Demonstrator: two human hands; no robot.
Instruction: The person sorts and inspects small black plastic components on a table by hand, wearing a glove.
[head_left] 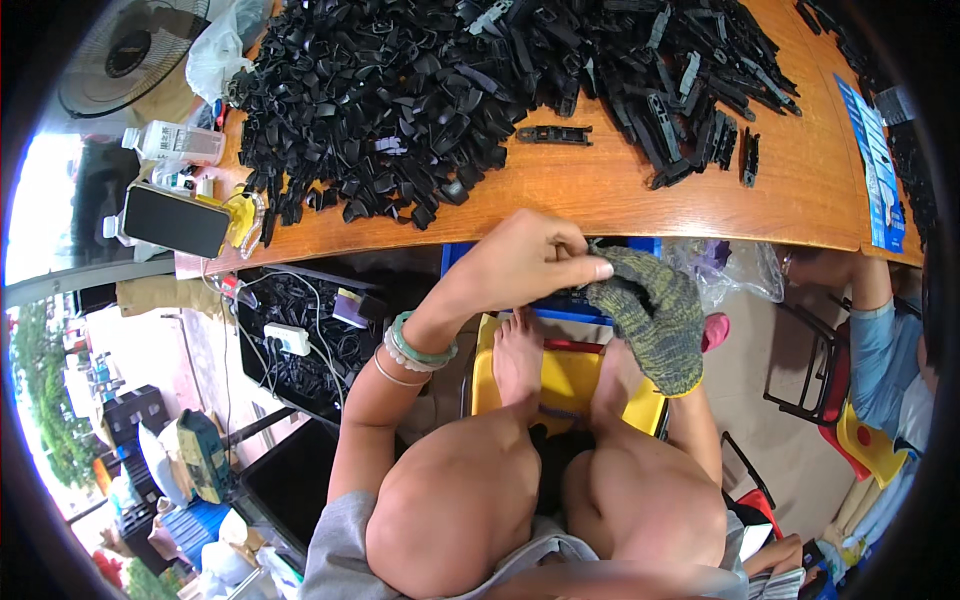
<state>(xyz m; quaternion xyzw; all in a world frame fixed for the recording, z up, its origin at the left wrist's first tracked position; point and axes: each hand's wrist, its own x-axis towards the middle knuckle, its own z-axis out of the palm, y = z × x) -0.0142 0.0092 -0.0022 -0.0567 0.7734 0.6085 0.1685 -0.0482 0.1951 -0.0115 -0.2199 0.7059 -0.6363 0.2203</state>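
My bare left hand [520,262] is held just off the table's near edge, with bracelets on its wrist. Its fingers are curled and its thumb reaches the fingertips of my right hand [655,315], which wears a grey-green knitted glove with a yellow cuff. The gloved fingers are bent inward too. Whatever lies between the two hands is hidden or too small to name. Beneath them, partly covered, is a blue crate [455,255]. Beyond, a large pile of small black plastic parts [370,110] covers the wooden table [800,200], with longer black strip-shaped parts [660,120] to the right.
A phone [176,222] leans at the table's left corner beside a plastic bottle [180,143]. A black bin [300,350] of parts and a power strip [288,338] stand lower left. A clear bag [735,270] hangs at right, near another person's arm [870,285].
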